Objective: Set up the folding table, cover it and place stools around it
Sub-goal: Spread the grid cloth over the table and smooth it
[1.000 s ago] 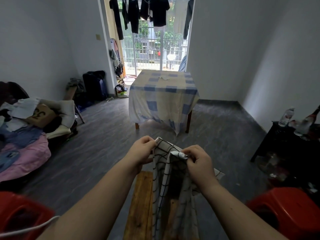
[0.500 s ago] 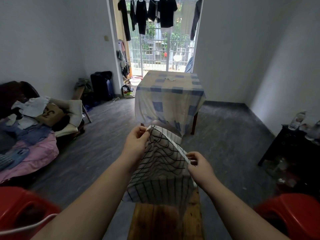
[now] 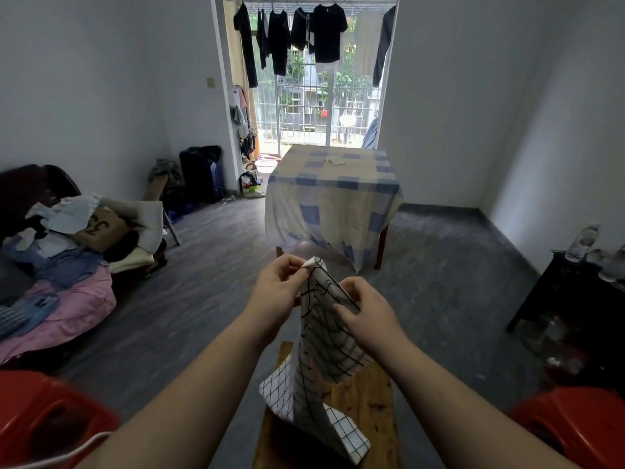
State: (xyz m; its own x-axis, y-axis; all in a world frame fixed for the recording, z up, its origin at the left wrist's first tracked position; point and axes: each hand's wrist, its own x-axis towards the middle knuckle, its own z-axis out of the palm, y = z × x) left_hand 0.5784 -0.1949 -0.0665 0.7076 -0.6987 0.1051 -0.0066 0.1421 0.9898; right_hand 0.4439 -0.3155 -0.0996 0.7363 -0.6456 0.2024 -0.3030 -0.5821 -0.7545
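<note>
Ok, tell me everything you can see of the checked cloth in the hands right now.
The checked cloth is white with a thin black grid, soft fabric, still partly folded. It hangs from its top edge, held up between both hands: the left hand pinches the upper corner, the right hand grips the edge just below and right. Its lower folds drape onto the wooden bench underneath, one corner lying on the planks near the front.
</note>
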